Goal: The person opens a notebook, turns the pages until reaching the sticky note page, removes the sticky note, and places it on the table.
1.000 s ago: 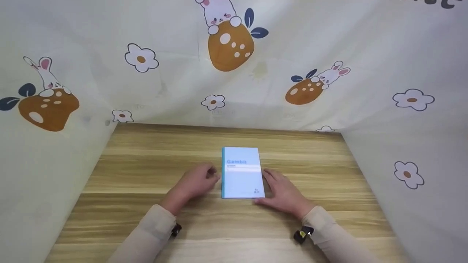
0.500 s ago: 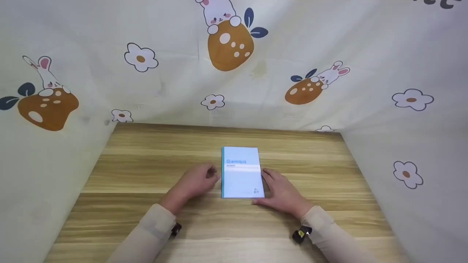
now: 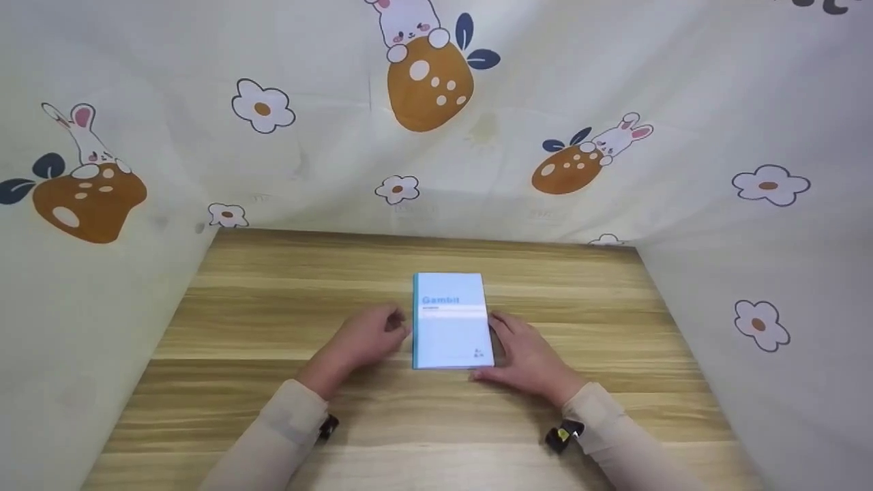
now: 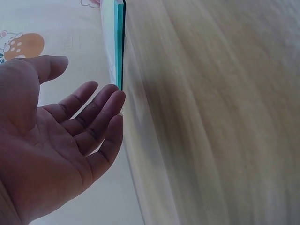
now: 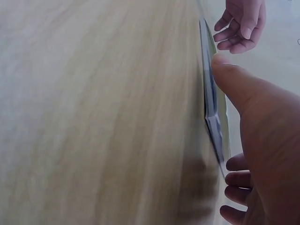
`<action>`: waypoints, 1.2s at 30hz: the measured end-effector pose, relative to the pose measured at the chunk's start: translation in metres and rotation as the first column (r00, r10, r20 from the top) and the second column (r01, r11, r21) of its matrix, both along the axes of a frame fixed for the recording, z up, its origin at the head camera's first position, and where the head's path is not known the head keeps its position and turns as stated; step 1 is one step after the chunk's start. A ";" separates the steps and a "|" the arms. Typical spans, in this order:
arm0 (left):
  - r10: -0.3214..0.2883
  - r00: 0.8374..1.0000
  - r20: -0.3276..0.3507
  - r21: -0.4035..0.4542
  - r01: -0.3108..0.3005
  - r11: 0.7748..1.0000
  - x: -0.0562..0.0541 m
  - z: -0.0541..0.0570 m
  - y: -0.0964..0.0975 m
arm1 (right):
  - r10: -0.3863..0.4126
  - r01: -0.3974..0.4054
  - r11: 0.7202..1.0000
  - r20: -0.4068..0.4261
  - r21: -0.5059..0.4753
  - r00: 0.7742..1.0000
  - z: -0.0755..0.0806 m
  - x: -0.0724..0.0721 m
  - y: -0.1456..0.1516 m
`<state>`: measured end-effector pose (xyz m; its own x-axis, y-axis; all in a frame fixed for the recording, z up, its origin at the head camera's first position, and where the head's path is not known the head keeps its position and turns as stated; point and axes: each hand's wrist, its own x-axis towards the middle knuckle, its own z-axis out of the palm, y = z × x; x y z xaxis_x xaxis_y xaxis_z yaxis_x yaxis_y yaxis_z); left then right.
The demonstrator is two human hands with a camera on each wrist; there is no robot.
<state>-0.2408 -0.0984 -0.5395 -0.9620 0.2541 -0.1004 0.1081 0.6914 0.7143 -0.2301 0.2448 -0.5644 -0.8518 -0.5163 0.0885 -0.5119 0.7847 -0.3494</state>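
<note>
A closed notebook (image 3: 451, 337) with a pale cover, the word "Gambit" and a teal spine lies flat on the wood-grain table (image 3: 273, 279). Beside its spine rests my left hand (image 3: 368, 335), its fingers loosely bent and holding nothing. In the left wrist view the fingertips come close to the teal spine (image 4: 120, 51); whether they touch it I cannot tell. My right hand (image 3: 530, 358) lies at the lower right corner, fingers along the right edge and thumb by the near edge. The right wrist view shows the notebook's page edges (image 5: 209, 89) next to that thumb.
A cream cloth (image 3: 327, 157) printed with rabbits, orange fruit and flowers encloses the table at the back and both sides. Black bands (image 3: 563, 435) are on both wrists, at the cuffs of light sleeves (image 3: 279, 429).
</note>
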 end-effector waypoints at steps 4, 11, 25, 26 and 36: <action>-0.026 1.000 -0.016 0.019 0.026 0.999 0.000 0.001 0.003 | 0.008 -0.009 1.000 -0.025 -0.010 1.000 0.004 -0.001 0.001; -0.104 0.991 -0.078 0.064 0.109 0.992 0.001 0.003 0.009 | 0.007 -0.008 1.000 -0.035 -0.011 0.999 0.013 -0.001 -0.001; -0.271 0.952 -0.142 -0.019 0.271 0.963 0.009 0.011 0.032 | 0.002 -0.003 0.999 0.018 0.042 1.000 0.044 -0.002 -0.007; -0.279 0.948 -0.152 -0.023 0.279 0.960 0.009 0.011 0.034 | 0.005 -0.006 0.999 0.020 0.048 1.000 0.046 -0.002 -0.008; -0.321 0.900 -0.295 -0.103 0.305 0.947 0.008 0.006 0.056 | 0.047 -0.040 0.995 -0.071 0.094 0.996 0.057 -0.005 -0.014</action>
<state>-0.2326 -0.0426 -0.5335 -0.8194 0.5496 0.1628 0.5313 0.6216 0.5757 -0.2348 0.2303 -0.5071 -0.8212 -0.5618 0.0998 -0.5680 0.7883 -0.2364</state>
